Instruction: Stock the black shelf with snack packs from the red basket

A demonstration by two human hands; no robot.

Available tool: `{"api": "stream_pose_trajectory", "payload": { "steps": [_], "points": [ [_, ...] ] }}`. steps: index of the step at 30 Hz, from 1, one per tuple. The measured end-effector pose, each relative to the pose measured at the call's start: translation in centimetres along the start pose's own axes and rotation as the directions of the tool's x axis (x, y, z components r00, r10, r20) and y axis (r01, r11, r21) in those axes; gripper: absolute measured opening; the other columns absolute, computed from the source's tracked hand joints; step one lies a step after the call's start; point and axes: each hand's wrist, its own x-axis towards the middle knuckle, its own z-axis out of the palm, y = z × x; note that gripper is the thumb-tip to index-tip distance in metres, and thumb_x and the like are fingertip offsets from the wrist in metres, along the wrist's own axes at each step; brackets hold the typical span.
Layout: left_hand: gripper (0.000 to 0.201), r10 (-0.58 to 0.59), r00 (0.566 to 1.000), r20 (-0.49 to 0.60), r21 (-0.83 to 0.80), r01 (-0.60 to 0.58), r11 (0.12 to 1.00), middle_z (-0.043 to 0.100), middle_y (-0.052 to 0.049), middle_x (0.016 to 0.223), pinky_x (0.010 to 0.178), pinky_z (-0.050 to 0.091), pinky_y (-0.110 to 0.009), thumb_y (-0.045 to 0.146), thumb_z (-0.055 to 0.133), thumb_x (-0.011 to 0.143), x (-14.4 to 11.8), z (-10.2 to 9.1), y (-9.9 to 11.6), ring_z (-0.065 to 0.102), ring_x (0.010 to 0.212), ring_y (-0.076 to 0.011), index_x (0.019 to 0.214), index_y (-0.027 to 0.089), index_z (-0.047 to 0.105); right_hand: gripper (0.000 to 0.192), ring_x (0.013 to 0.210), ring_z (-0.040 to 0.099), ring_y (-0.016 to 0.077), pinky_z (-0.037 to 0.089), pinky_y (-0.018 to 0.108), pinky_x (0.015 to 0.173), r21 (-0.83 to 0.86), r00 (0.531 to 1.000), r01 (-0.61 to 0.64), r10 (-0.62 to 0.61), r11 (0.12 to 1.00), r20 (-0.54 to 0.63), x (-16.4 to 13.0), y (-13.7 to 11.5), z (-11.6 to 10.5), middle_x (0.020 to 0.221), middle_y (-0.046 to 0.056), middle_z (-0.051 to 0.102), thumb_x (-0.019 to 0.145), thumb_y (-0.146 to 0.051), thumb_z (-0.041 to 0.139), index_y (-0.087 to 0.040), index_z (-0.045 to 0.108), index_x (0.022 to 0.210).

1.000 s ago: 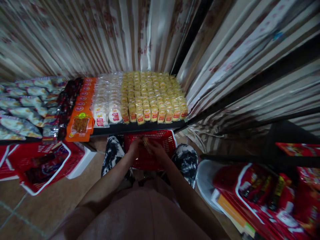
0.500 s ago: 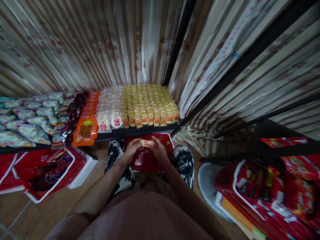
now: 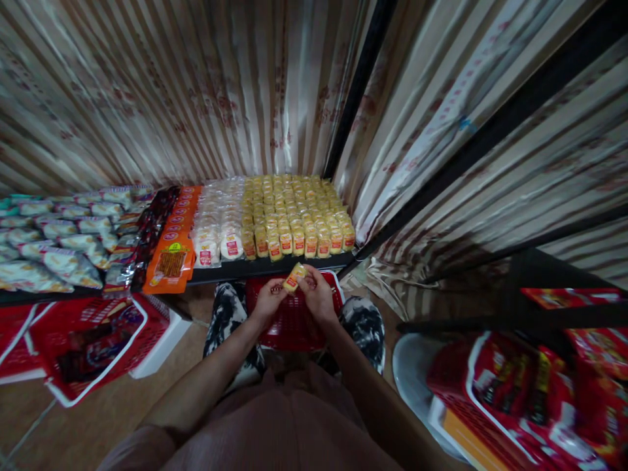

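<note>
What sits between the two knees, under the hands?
In the head view, a red basket sits between the knees, beneath both hands holding a yellow snack packet.

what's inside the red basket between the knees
The red basket shows only bare mesh; both hands, holding a yellow snack pack, cover its near part, so that is hidden.

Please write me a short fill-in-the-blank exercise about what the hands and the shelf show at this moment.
1. Both hands, the left hand and the right hand, hold one small ____ packet with a red label.
2. Below the hands sits a ____ basket.
3. On the shelf, the rows of yellow packets stand to the ____ of the white round cakes.

Missing words: yellow; red; right
</note>
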Motion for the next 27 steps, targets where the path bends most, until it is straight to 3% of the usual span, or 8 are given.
{"api": "stream_pose_trajectory", "payload": {
  "steps": [3,5,7,10,14,21,27],
  "points": [
    [0.022,0.275,0.959,-0.068,0.381,-0.230,0.896,0.059,-0.003,0.088,0.072,0.049,-0.026,0.012,0.060,0.071,1.0,0.0,1.1,0.055,0.065,-0.0083,0.093,0.015,0.060,0.040,0.077,0.060,0.0154,0.052,0.030,0.072,-0.223,0.990,0.140,-0.138,0.965,0.028,1.8,-1.3,0.0,0.103,0.006,0.064,0.075,-0.032,0.056,-0.021,0.059,0.114],
    [0.021,0.417,0.908,-0.040,0.512,-0.340,0.789,0.057,-0.005,0.092,0.073,0.050,-0.027,0.012,0.054,0.075,1.5,0.1,1.8,0.056,0.070,-0.0097,0.095,0.015,0.059,0.038,0.085,0.059,0.0171,0.050,0.032,0.078,-0.331,0.968,0.248,-0.244,0.910,0.055,3.0,-2.0,0.3,0.106,0.007,0.063,0.078,-0.029,0.054,-0.021,0.059,0.115],
    [0.019,0.486,0.873,0.030,0.560,-0.417,0.716,0.056,-0.005,0.094,0.076,0.050,-0.028,0.012,0.050,0.078,1.8,0.2,2.2,0.058,0.076,-0.0119,0.095,0.016,0.058,0.037,0.091,0.058,0.0189,0.048,0.035,0.084,-0.397,0.944,0.324,-0.319,0.859,0.081,4.0,-2.4,0.8,0.107,0.008,0.063,0.080,-0.027,0.052,-0.021,0.059,0.115],
    [0.022,0.536,0.837,0.111,0.596,-0.488,0.638,0.056,-0.005,0.096,0.081,0.050,-0.030,0.012,0.047,0.079,2.4,0.4,2.3,0.058,0.083,-0.0136,0.098,0.018,0.057,0.037,0.095,0.057,0.0200,0.047,0.036,0.086,-0.450,0.923,0.379,-0.368,0.809,0.115,5.1,-2.6,1.6,0.109,0.009,0.063,0.082,-0.025,0.049,-0.019,0.058,0.117],
    [0.027,0.549,0.823,0.146,0.624,-0.507,0.594,0.056,-0.005,0.098,0.084,0.049,-0.032,0.013,0.044,0.081,3.3,0.4,1.8,0.057,0.086,-0.0145,0.105,0.019,0.055,0.039,0.098,0.056,0.0215,0.046,0.038,0.090,-0.497,0.910,0.401,-0.395,0.770,0.123,5.9,-2.0,2.3,0.112,0.011,0.062,0.084,-0.025,0.047,-0.016,0.054,0.122],
    [0.029,0.626,0.772,0.114,0.699,-0.510,0.501,0.049,-0.008,0.108,0.091,0.047,-0.033,0.015,0.047,0.082,4.7,-0.3,1.1,0.054,0.101,-0.0177,0.109,0.019,0.056,0.040,0.097,0.056,0.0203,0.049,0.036,0.086,-0.477,0.900,0.399,-0.434,0.783,0.040,6.1,-0.6,3.0,0.112,0.014,0.058,0.086,-0.026,0.044,-0.014,0.049,0.124],
    [0.025,0.688,0.723,0.062,0.756,-0.484,0.441,0.043,-0.009,0.113,0.088,0.048,-0.034,0.016,0.049,0.082,5.5,-0.7,0.9,0.053,0.096,-0.0171,0.105,0.019,0.059,0.039,0.107,0.049,0.0215,0.045,0.039,0.092,-0.531,0.884,0.401,-0.467,0.746,0.011,5.8,0.2,3.4,0.114,0.013,0.054,0.085,-0.024,0.046,-0.016,0.048,0.122]
  ]
}}
